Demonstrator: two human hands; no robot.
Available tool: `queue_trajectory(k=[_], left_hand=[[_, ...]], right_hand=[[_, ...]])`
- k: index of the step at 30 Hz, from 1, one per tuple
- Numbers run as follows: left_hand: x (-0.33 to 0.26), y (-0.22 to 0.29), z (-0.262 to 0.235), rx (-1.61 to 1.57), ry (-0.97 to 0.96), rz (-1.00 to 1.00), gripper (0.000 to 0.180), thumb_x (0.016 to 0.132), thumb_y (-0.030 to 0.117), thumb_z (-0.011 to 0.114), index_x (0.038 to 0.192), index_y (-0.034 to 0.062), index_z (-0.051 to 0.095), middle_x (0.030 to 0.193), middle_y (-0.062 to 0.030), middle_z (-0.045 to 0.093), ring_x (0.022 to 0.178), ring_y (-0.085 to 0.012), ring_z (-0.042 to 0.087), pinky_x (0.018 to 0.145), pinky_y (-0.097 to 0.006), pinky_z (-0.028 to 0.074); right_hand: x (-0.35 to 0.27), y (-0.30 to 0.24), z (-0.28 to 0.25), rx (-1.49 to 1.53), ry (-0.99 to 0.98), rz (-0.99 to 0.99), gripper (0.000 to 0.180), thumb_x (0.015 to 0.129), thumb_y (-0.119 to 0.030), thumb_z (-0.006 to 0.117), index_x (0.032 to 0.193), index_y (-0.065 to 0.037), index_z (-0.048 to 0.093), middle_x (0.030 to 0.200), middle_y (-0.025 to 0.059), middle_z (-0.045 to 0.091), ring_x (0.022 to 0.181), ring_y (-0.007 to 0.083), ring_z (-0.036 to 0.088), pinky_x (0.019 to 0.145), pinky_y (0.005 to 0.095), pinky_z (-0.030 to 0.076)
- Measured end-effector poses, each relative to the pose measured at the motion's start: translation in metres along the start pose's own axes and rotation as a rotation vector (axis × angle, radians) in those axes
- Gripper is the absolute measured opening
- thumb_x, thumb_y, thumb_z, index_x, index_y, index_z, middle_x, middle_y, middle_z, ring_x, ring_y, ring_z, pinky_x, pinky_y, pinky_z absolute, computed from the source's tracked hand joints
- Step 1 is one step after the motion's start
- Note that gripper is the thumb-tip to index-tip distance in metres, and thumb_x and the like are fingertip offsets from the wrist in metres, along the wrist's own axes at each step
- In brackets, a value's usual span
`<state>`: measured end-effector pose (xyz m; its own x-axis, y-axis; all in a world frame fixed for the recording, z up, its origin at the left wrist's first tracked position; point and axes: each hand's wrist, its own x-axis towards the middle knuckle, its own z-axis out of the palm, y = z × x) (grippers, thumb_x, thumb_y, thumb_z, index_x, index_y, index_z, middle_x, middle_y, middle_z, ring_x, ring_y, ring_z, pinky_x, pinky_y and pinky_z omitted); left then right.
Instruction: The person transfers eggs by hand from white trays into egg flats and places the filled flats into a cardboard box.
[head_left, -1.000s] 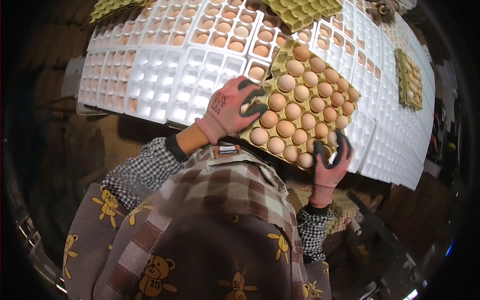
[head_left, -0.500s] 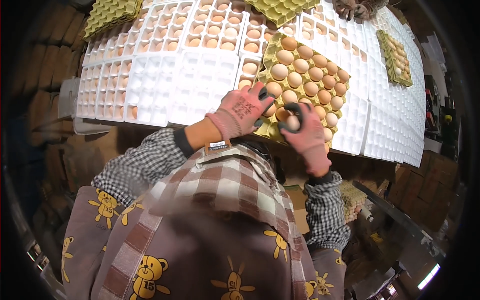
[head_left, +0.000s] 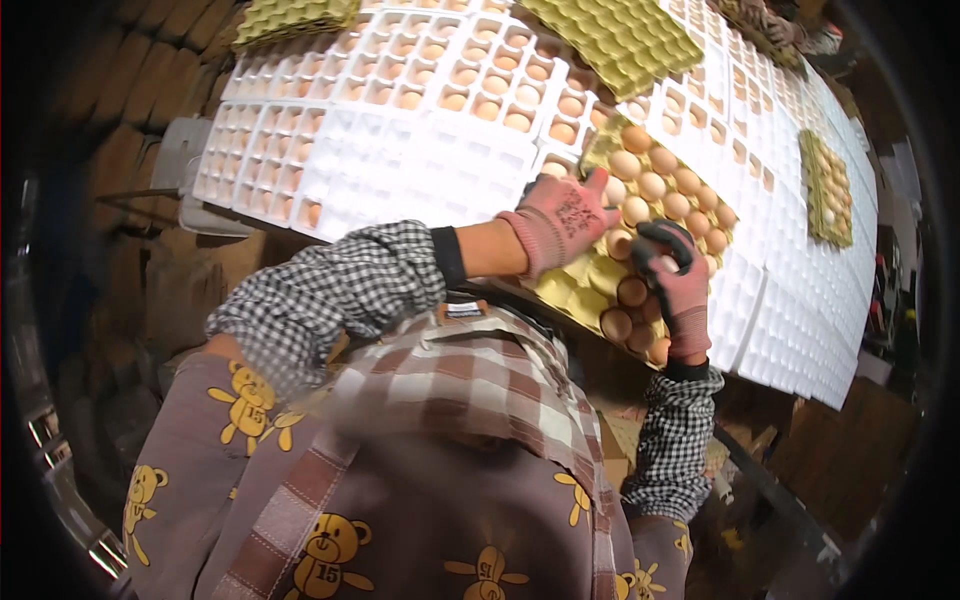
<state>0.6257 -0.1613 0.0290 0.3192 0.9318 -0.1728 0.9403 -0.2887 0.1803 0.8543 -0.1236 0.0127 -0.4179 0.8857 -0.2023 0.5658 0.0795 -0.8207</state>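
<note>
A yellow-green egg tray [head_left: 575,288] with rows of brown eggs [head_left: 652,186] lies at the table's near edge, bare cells showing in its near left corner. My right hand [head_left: 685,290], in a pink glove with dark fingers, curls over this tray, closed around a pale egg [head_left: 668,264]. Similarly gloved, my left hand [head_left: 562,222] bends down where the tray's left edge meets a narrow white tray; its fingertips and anything under them are hidden. Just beyond its fingers, an egg [head_left: 554,169] sits in that white tray.
White trays filled with eggs [head_left: 495,75] cover the far left. Unfilled white trays lie at the left [head_left: 400,165] and right [head_left: 800,310]. Stacked yellow trays [head_left: 615,40] stand at the back; another tray of eggs [head_left: 827,185] rests right. Another person's hand [head_left: 775,22] shows far right.
The view has shifted, so the table sits farther right. Eggs are gone from the near left cells. My left hand has moved farther from me; my right hand still grips an egg.
</note>
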Motion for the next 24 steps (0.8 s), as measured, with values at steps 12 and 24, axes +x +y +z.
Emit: queue_trajectory(k=[12, 24], left_hand=[[-0.072, -0.178, 0.076, -0.306, 0.209, -0.623, 0.050, 0.076, 0.029, 0.076, 0.124, 0.0223, 0.061, 0.130, -0.0112, 0.052, 0.101, -0.0286, 0.065, 0.087, -0.039, 0.055], [-0.113, -0.193, 0.136, -0.179, 0.355, -0.309, 0.057, 0.081, 0.029, 0.067, 0.133, 0.0102, 0.054, 0.144, -0.0148, 0.046, 0.140, -0.0345, 0.034, 0.113, -0.057, 0.020]], right_hand=[[0.037, -0.074, 0.094, 0.429, 0.069, -0.077, 0.037, 0.083, 0.000, 0.067, 0.120, 0.003, 0.064, 0.121, 0.0113, 0.065, 0.109, 0.0179, 0.064, 0.094, 0.0302, 0.051], [0.037, -0.107, 0.211, -0.513, 0.233, -0.077, 0.075, 0.072, -0.030, 0.079, 0.139, -0.015, 0.049, 0.142, 0.0176, 0.044, 0.123, 0.0365, 0.048, 0.102, 0.0470, 0.042]])
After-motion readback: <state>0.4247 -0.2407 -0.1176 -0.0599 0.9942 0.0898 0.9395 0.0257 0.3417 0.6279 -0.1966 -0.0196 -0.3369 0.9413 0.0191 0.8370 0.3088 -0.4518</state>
